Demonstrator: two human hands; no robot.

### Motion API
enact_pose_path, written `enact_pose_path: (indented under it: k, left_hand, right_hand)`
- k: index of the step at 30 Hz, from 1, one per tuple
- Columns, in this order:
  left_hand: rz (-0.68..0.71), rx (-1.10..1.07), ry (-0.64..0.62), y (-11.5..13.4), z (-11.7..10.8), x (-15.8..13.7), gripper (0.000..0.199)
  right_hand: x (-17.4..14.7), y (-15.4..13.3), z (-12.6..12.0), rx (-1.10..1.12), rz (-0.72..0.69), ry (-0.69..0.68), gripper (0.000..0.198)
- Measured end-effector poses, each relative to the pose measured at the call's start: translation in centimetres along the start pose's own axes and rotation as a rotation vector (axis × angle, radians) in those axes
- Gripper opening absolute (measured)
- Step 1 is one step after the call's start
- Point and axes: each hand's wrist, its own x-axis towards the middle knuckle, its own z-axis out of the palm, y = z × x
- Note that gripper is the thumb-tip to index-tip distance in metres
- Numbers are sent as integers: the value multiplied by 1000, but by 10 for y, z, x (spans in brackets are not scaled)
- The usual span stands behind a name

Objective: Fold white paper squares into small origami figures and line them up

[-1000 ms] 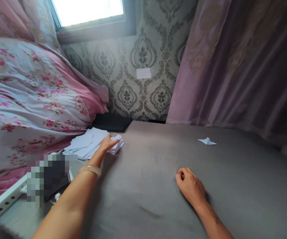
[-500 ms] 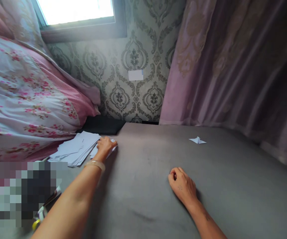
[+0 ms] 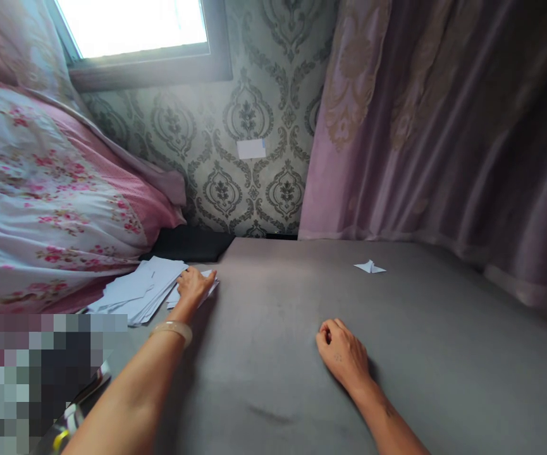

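Note:
My left hand [image 3: 194, 285], a pale bangle [image 3: 178, 330] at its wrist, reaches over a small pile of white paper [image 3: 210, 285]. Its thumb is spread away from the fingers, and the hand covers part of that pile. Just left of it lies a larger, uneven stack of white paper sheets [image 3: 133, 287]. My right hand [image 3: 344, 349] rests on the grey surface [image 3: 273, 328], loosely curled with a gap inside and nothing visible in it. Beyond the right hand sits a small folded white paper piece [image 3: 370, 267] with pointed ends.
A flat black object [image 3: 190, 244] lies behind the papers. Floral fabric [image 3: 55, 183] drapes down the left side. A pink curtain [image 3: 344, 139] hangs at the back right, by a patterned wall with a window. Blurred items and a yellow thing [image 3: 59, 440] are at lower left.
The view has shifted slightly. The fingers and thumb of my left hand look more spread over the small paper pile. My right hand stays curled in place.

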Motion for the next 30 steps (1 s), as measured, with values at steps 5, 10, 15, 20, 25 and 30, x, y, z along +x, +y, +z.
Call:
enact_pose_path:
  k: [5,10,15,20,25,30]
  left_hand:
    - [-6,-9,-5,-3,-1,-4,63]
    - [10,-9,5,0,-3,-10,65]
    - [59,-47,10,0,-6,-15,55]
    - [56,-155,9,-10,-6,-15,36]
    - [-83,-355,63,-15,-28,-13,25]
    - [-76,-700,161,-2,-62,-31,30]
  right_hand:
    - [0,0,0,1,-5,-2,19]
    - [0,0,-1,9,0,-11,20]
    - [0,0,-1,9,-5,-17,21]
    - [2,0,-1,6,7,-35,21]
    - [1,-1,-2,12,-3,-28,21]
    - [1,1,0,50,-5,-13,22]
